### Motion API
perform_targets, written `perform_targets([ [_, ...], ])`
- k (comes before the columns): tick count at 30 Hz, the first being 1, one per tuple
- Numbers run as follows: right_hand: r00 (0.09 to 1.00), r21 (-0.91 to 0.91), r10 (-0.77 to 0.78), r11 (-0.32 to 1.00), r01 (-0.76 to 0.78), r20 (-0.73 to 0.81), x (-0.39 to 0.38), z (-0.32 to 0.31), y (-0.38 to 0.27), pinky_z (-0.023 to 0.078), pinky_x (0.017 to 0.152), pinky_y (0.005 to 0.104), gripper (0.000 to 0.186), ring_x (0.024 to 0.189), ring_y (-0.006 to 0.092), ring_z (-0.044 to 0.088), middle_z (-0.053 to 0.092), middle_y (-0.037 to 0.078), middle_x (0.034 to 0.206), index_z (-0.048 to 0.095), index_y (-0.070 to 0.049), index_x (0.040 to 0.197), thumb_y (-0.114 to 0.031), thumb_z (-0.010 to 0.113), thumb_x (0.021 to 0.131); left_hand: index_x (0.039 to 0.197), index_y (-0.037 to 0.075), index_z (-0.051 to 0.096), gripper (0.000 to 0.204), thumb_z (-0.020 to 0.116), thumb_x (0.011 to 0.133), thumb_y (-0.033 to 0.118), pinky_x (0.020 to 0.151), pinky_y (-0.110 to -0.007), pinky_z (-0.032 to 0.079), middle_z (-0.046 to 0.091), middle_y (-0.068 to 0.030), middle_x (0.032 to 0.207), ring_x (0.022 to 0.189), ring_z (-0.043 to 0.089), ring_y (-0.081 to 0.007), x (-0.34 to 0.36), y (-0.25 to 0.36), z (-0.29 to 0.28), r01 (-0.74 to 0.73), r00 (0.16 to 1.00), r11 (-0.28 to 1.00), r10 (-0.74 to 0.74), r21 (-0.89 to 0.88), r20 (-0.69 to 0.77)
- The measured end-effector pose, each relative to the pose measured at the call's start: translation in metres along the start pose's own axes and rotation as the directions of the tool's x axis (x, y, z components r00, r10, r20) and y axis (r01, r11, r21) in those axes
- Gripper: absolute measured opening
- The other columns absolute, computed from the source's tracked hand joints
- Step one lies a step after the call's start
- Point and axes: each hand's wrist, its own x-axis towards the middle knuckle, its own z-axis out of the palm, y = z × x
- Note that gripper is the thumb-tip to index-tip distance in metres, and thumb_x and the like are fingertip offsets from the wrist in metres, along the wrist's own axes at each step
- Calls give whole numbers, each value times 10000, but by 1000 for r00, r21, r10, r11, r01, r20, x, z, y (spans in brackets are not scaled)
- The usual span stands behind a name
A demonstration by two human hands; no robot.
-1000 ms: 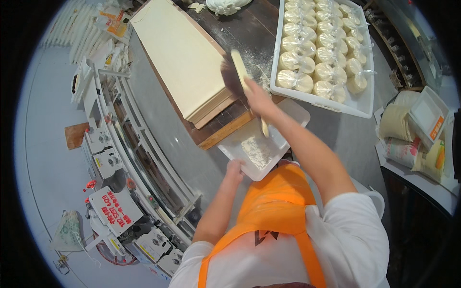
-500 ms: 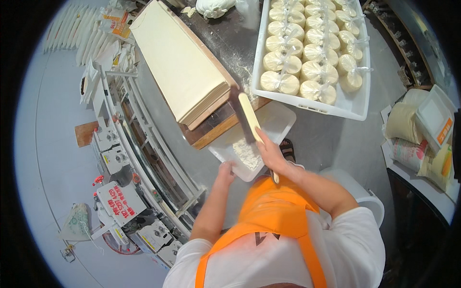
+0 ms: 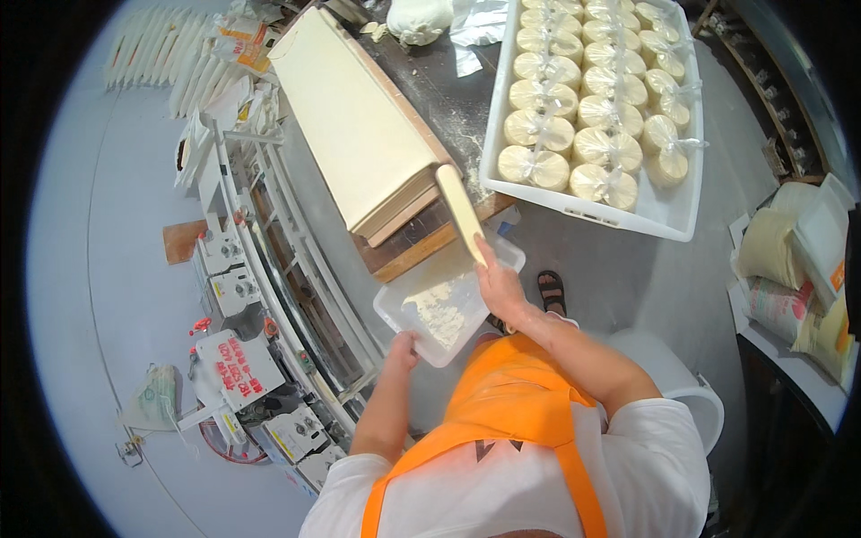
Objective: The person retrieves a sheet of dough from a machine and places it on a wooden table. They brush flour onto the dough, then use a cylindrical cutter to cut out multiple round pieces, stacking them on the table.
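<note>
R hand is closed round the near part of a long brush, its far tip by the stack's near right corner; can't tell if they touch. L hand grips the near left rim of a clear tub, fingers partly hidden. Tub is just below the table's near edge, w/ loose flour inside, mostly toward the near side. Main risk, I'd say: tub's held one-handed, so a slack L grip or a knock from the brush could tip it & spill flour on the floor, apron or sandal. A fast stroke could also flick flour past the rim. Beyond, the dough stack lies along the table, far left of the brush; its near corner could get scuffed if the brush swings too close. Far right: white crate of wrapped rolls, which stray dust could reach.
</note>
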Motion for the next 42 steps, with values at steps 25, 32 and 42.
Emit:
perform_targets([
  [25,986,-568,-160,808,157,46,96,255,-256,539,868,636,694,997,582,702,720,382,1042,255,-60,1699,-231,539,1089,1106,50,637,272,648,842,-18,529,-475,478,619,-99,872,669,586,-265,233,300,-280,-469,866,857,400,214,299],
  [32,891,-563,-255,826,0,-375,175,220,-250,546,733,618,704,829,545,714,735,332,891,169,-63,1733,-248,483,1131,1063,54,653,243,663,836,-34,395,-399,290,550,-49,697,437,429,-177,230,456,-239,-538,828,803,449,254,335],
  [42,965,-395,-243,900,185,-102,196,364,-236,565,770,607,726,905,543,718,746,311,1043,287,-166,1711,-275,605,1067,1078,52,650,265,666,826,-28,425,-403,332,539,-54,697,468,461,-209,257,607,-206,-484,868,806,391,341,306],
])
